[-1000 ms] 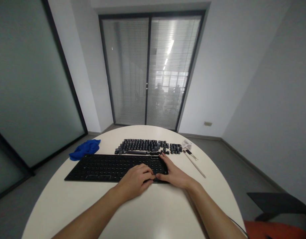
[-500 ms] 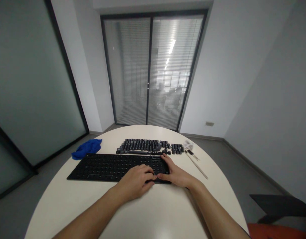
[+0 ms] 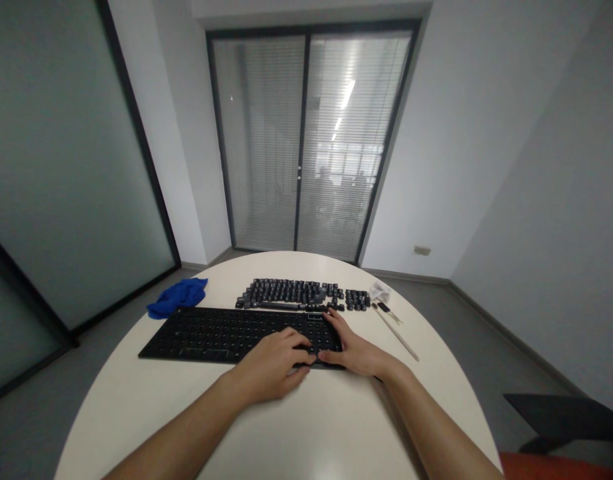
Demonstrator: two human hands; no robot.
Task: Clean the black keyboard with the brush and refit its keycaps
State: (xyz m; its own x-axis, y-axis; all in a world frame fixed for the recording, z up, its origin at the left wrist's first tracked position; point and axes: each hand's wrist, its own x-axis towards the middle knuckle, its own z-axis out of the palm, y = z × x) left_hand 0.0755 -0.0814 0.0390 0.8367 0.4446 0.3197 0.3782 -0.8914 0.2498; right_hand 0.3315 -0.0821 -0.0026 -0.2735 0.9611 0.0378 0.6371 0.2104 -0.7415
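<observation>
Since 1 second ago the left hand (image 3: 274, 363) and right hand (image 3: 354, 350) have stayed at the right end of the black keyboard (image 3: 221, 331); only the view has drifted. The keyboard lies crosswise on the round white table (image 3: 296, 427). The left hand rests curled on its front edge, grip unclear; the right hand lies flat, fingers spread. Loose keycaps (image 3: 286, 293) sit at the keyboard's 12 o'clock, a blue cloth (image 3: 177, 297) at 10, a thin stick (image 3: 396, 332) at 2.

No text reading clearly anywhere, legends on the loose keycaps (image 3: 302, 294) showing only as pale specks too small to make out, black keyboard (image 3: 221, 331) showing no legible marking.
</observation>
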